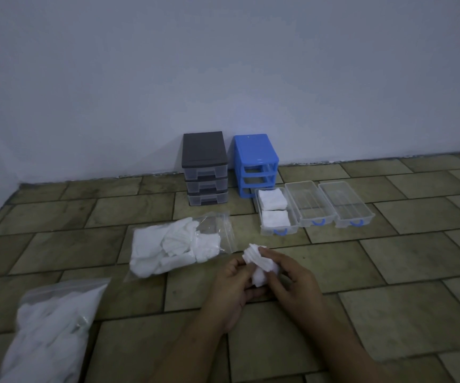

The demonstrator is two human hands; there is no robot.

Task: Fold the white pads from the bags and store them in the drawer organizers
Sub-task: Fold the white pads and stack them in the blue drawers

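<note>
A crumpled white pad is held above the floor between both hands. My left hand grips its lower left side, and my right hand pinches its right side. An open clear bag full of white pads lies just left of my hands. A second bag of pads lies at the lower left. Three clear drawers sit pulled out on the floor: the left drawer holds two folded pads, the middle drawer and right drawer hold nothing.
A grey drawer organizer with its three drawers in stands against the wall. Beside it stands a blue organizer frame with its slots bare. The floor is tiled; a plain wall rises behind.
</note>
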